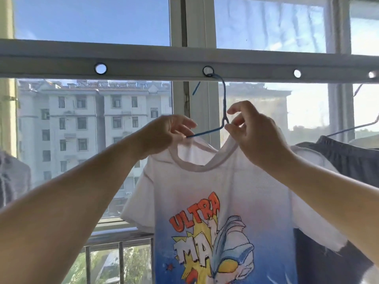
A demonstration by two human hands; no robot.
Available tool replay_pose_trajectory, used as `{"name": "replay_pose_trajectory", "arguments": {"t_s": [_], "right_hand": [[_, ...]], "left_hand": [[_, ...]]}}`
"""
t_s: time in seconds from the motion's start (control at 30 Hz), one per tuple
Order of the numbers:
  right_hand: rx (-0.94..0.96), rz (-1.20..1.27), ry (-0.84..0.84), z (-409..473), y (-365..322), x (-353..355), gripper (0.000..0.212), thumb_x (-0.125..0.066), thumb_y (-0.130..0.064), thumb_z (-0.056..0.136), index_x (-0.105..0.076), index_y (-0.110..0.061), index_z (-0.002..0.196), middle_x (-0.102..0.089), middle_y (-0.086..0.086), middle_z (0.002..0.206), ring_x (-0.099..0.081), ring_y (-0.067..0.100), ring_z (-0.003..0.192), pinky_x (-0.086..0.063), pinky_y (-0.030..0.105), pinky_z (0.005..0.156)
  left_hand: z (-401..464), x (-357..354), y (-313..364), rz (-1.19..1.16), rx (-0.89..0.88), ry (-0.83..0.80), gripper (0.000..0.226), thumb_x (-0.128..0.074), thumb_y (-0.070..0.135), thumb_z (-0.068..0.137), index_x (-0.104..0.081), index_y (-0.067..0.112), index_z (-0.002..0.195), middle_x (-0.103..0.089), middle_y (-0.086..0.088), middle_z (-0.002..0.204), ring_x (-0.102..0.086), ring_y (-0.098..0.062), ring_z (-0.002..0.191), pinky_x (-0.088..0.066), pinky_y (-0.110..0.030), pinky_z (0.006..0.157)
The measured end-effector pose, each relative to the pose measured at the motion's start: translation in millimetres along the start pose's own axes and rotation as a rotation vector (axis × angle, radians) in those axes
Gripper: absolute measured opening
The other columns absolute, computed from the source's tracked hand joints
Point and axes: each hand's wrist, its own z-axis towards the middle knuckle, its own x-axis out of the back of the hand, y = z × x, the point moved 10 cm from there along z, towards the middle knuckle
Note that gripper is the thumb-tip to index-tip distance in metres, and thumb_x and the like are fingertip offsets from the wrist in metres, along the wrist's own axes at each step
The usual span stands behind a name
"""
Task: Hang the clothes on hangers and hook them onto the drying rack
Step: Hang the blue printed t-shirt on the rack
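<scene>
A white and blue T-shirt (215, 201) with an orange "ULTRA" print hangs on a blue wire hanger (224, 103). The hanger's hook sits through a round hole in the grey drying rack bar (153, 64) overhead. My left hand (164, 134) pinches the shirt's collar at the hanger's left arm. My right hand (256, 134) pinches the collar and hanger at the right, just below the hanger's neck.
A dark garment (348, 158) hangs on another hanger at the right, partly behind the T-shirt. A grey garment (12, 177) shows at the left edge. The bar has more round holes (100, 68) either side. Behind are the window frame and a railing (121, 242).
</scene>
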Motion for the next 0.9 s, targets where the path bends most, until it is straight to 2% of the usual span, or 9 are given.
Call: {"name": "replay_pose_trajectory", "arguments": {"t_s": [0.13, 0.2, 0.27, 0.33, 0.4, 0.5, 0.6, 0.77, 0.9], "right_hand": [[-0.018, 0.034, 0.0, 1.9, 5.4, -4.4, 0.02, -0.056, -0.024, 0.09, -0.052, -0.016, 0.108, -0.056, -0.01, 0.085, -0.055, 0.011, 0.075, -0.037, 0.019, 0.056], [-0.018, 0.051, 0.0, 1.9, 7.2, -4.0, 0.019, -0.056, -0.024, 0.09, -0.053, -0.016, 0.108, -0.057, -0.009, 0.085, -0.055, 0.011, 0.076, -0.039, 0.02, 0.057], [-0.033, 0.073, -0.009, 2.2, 10.6, -3.8, 0.018, -0.057, -0.023, 0.09, -0.053, -0.017, 0.107, -0.058, -0.008, 0.084, -0.057, 0.014, 0.078, -0.042, 0.026, 0.064], [-0.05, 0.077, -0.023, 2.5, 14.2, -4.9, 0.017, -0.056, -0.024, 0.09, -0.053, -0.019, 0.106, -0.058, -0.009, 0.083, -0.058, 0.015, 0.08, -0.045, 0.03, 0.069], [-0.058, 0.08, -0.028, 2.4, 16.4, -4.5, 0.016, -0.056, -0.024, 0.09, -0.053, -0.02, 0.106, -0.058, -0.009, 0.083, -0.059, 0.017, 0.08, -0.049, 0.034, 0.072], [-0.061, 0.096, -0.027, 2.4, 16.1, -3.7, 0.017, -0.057, -0.022, 0.09, -0.053, -0.016, 0.106, -0.059, -0.006, 0.085, -0.059, 0.019, 0.08, -0.049, 0.033, 0.072], [-0.053, 0.089, -0.027, 3.3, 14.8, -3.0, 0.018, -0.057, -0.019, 0.09, -0.054, -0.013, 0.107, -0.058, -0.006, 0.086, -0.057, 0.016, 0.078, -0.043, 0.026, 0.069], [-0.059, 0.095, -0.056, 4.9, 14.6, 1.1, 0.018, -0.059, -0.017, 0.089, -0.055, -0.012, 0.106, -0.058, -0.005, 0.084, -0.054, 0.01, 0.072, -0.038, 0.012, 0.06], [-0.09, 0.169, -0.109, 2.5, 13.7, -1.0, 0.016, -0.057, -0.016, 0.09, -0.055, -0.013, 0.106, -0.064, -0.001, 0.087, -0.059, 0.014, 0.078, -0.042, 0.014, 0.062]], "left_hand": [[1.9, 2.2, 5.4, -0.255, 0.002, 0.016, 0.044, -0.042, -0.009, 0.089, -0.056, 0.026, 0.112, -0.062, 0.008, 0.113, -0.065, -0.008, 0.097, -0.052, -0.02, 0.081], [1.0, 14.5, -3.8, -0.181, 0.024, 0.101, 0.04, -0.04, -0.007, 0.09, -0.055, 0.023, 0.113, -0.061, 0.004, 0.114, -0.062, -0.006, 0.1, -0.049, -0.022, 0.087], [-4.2, 23.8, -21.0, -0.015, 0.094, 0.155, 0.028, -0.043, 0.004, 0.093, -0.058, 0.02, 0.111, -0.062, 0.003, 0.11, -0.06, -0.007, 0.1, -0.046, -0.02, 0.085], [-13.2, 21.1, -38.1, 0.084, 0.169, 0.11, 0.02, -0.051, 0.018, 0.092, -0.063, 0.017, 0.107, -0.065, 0.003, 0.105, -0.06, -0.012, 0.097, -0.045, -0.021, 0.079], [-22.0, 13.6, -45.6, 0.065, 0.189, 0.067, 0.02, -0.057, 0.025, 0.088, -0.068, 0.016, 0.101, -0.068, 0.001, 0.098, -0.062, -0.014, 0.091, -0.048, -0.025, 0.081], [-27.7, 16.1, -35.7, 0.005, 0.118, 0.148, 0.018, -0.061, 0.025, 0.084, -0.071, 0.017, 0.096, -0.07, 0.002, 0.091, -0.062, -0.009, 0.085, -0.047, -0.018, 0.08], [-24.3, 14.7, -24.0, 0.079, 0.057, 0.175, 0.02, -0.061, 0.022, 0.084, -0.071, 0.012, 0.099, -0.07, -0.001, 0.09, -0.062, -0.009, 0.082, -0.047, -0.017, 0.08], [-20.1, 15.9, -0.3, 0.204, -0.065, 0.28, 0.021, -0.061, 0.022, 0.085, -0.071, 0.012, 0.101, -0.066, 0.008, 0.089, -0.056, 0.001, 0.075, -0.038, -0.001, 0.072], [-14.5, 6.7, 20.0, 0.212, -0.133, 0.317, 0.021, -0.06, 0.022, 0.086, -0.071, 0.013, 0.101, -0.064, 0.011, 0.088, -0.058, -0.003, 0.079, -0.04, -0.008, 0.077]]}}
